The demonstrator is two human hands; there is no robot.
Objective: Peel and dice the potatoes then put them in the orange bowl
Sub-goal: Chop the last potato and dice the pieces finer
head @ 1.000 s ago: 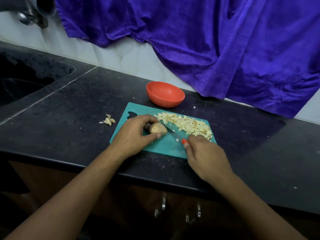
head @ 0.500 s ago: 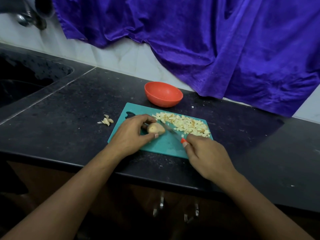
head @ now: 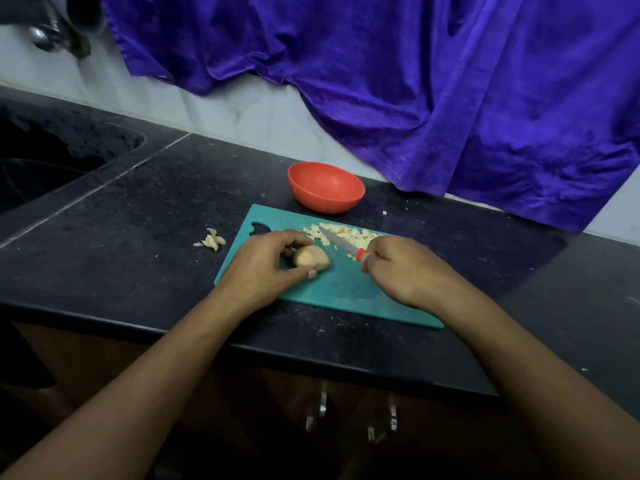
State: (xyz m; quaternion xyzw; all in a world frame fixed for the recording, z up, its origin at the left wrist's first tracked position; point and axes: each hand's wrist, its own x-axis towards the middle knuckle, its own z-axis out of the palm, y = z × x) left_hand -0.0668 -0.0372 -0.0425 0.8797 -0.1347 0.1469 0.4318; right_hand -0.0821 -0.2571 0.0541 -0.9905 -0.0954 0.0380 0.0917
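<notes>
A piece of potato (head: 310, 258) lies on the teal cutting board (head: 343, 289). My left hand (head: 263, 268) grips it between thumb and fingers. My right hand (head: 405, 268) holds a knife (head: 341, 241) by its orange handle, the blade raised and pointing up-left over the pile of diced potato (head: 349, 235) at the board's far side. The blade is apart from the potato piece. The orange bowl (head: 325, 188) stands just behind the board, and it looks empty.
A small heap of peels (head: 212, 241) lies on the black counter (head: 121, 244) left of the board. A sink (head: 41, 168) is at far left under a tap (head: 59, 32). A purple cloth (head: 433, 91) hangs behind. Cabinet handles (head: 349, 415) sit below the counter edge.
The knife has lifted off the potato piece and swung right, toward the diced pile. My right hand has moved up and right. My left hand keeps holding the potato piece.
</notes>
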